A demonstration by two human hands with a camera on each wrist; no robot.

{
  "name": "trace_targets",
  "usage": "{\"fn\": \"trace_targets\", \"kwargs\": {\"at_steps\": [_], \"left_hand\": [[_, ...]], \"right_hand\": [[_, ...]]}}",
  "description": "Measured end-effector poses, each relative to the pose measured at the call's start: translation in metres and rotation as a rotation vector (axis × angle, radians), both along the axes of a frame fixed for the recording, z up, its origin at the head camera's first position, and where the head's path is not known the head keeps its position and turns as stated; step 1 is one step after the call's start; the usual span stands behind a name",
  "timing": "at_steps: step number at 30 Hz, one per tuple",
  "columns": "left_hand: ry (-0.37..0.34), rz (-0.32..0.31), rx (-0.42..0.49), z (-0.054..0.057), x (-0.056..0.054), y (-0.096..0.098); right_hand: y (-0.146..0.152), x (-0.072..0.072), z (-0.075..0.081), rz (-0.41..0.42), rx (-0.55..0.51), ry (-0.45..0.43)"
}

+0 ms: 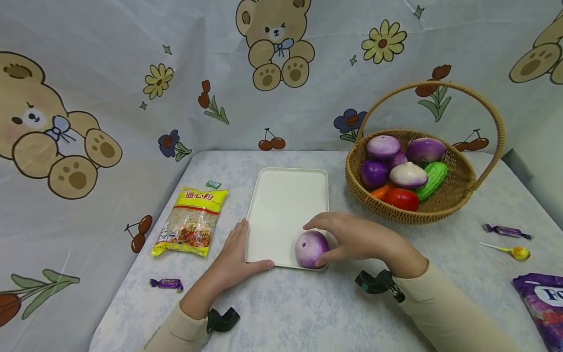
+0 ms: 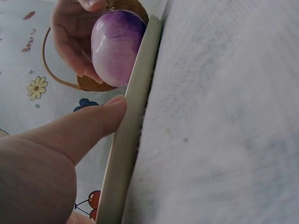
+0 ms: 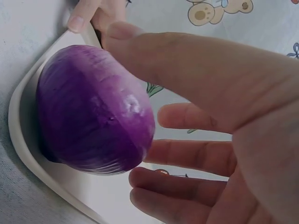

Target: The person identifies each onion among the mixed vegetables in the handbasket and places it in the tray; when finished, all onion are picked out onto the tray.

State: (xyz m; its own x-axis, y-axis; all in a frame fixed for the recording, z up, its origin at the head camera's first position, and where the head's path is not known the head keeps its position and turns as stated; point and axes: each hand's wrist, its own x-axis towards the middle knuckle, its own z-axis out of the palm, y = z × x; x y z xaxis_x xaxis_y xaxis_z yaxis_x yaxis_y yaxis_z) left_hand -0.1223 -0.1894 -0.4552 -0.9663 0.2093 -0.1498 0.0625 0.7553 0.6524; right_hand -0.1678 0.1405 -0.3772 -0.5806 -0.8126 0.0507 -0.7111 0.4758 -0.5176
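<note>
A purple onion point(image 1: 311, 248) sits in the near right corner of a white rectangular tray point(image 1: 281, 195). My right hand point(image 1: 354, 237) is beside it, thumb and fingers spread loosely around its right side. In the right wrist view, the fingers point(image 3: 187, 158) are parted and gently bent next to the onion point(image 3: 96, 112), not wrapped tightly round it. At the tray's near left corner lies my left hand point(image 1: 235, 261), its fingers along the left side. The left wrist view shows that thumb point(image 2: 93, 123) straight, its tip against the tray rim point(image 2: 133, 112).
A wicker basket point(image 1: 352, 188) of onions and other vegetables, with a tall handle, stands right of the tray. A yellow pasta bag point(image 1: 191, 222) lies to the left, near a wrapped candy point(image 1: 166, 284). At right are another candy point(image 1: 507, 231), a lollipop point(image 1: 519, 253) and a purple bag point(image 1: 543, 305).
</note>
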Motion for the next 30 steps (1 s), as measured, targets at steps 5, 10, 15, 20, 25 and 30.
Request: {"fn": "trace_targets", "kwargs": {"at_steps": [5, 10, 15, 20, 25, 30], "left_hand": [[0.002, -0.005, 0.000, 0.000, 0.000, 0.000], [0.000, -0.005, 0.000, 0.001, 0.001, 0.000], [-0.002, -0.004, -0.004, 0.002, 0.001, 0.001], [0.001, 0.005, 0.001, 0.002, 0.001, 0.000], [-0.005, 0.011, 0.004, 0.002, 0.002, 0.001], [-0.011, 0.016, 0.001, 0.003, 0.002, 0.001]], "right_hand": [[0.002, 0.001, 0.003, -0.014, -0.001, 0.016], [0.006, 0.001, 0.008, -0.040, -0.007, 0.031], [0.014, -0.003, 0.017, -0.061, -0.064, 0.088], [0.030, -0.009, 0.029, -0.088, -0.164, 0.167], [0.055, -0.017, 0.041, -0.113, -0.304, 0.266], [0.080, -0.027, 0.054, -0.206, -0.362, 0.240]]}}
